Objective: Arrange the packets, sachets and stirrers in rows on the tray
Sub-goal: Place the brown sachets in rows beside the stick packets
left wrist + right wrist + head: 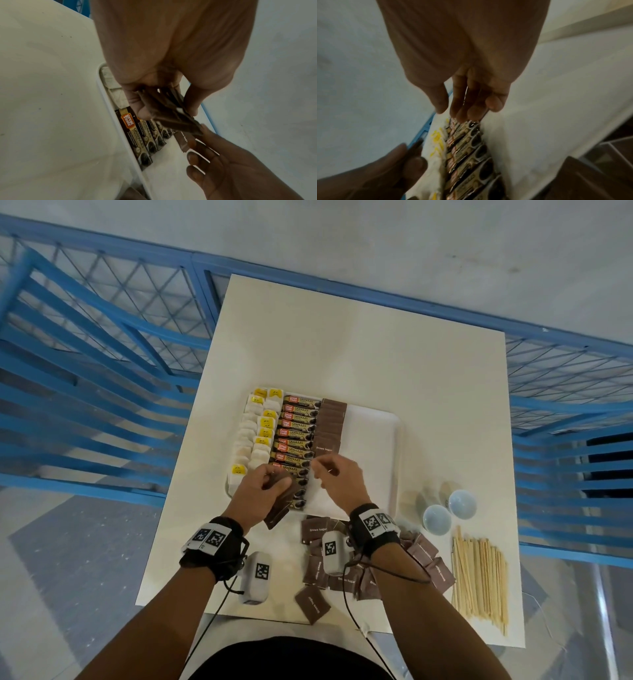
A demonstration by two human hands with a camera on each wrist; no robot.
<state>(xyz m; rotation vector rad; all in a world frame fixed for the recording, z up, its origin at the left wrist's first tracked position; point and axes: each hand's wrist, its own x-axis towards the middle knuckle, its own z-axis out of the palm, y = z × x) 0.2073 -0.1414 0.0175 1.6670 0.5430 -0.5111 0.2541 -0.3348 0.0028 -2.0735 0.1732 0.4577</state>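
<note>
**Three rows down, brown sugar still going in**

Three rows already fill the left part of the white tray (390, 440), which sits on the white table (411, 354). Farthest left lie the white sachets (248, 440), some with yellow labels too small to read. Next to them runs a row of dark coffee sticks (294, 436) printed "Great Taste" on an orange patch and "GRANULES" along the side. Beside those, a column of brown packets (329, 422) reaches partway down the tray, the nearest one reading "Brown sugar".

The left hand (263, 494) hovers over the near end of the coffee row, fingers curled round a small stack of brown sugar packets (171, 115). The right hand (337, 477) hangs just beside it over the tray, its fingers loosely curled with their tips close to the stack's edge; whether it pinches a packet I cannot tell.

On the table nearer the person, a loose heap of packets (342, 573) marked "Brown sugar" lies scattered below the tray. To the right is a bundle of wooden stirrers (479, 573), laid side by side, and just beyond them two pale blue bowls (448, 510) rest upside down.
</note>
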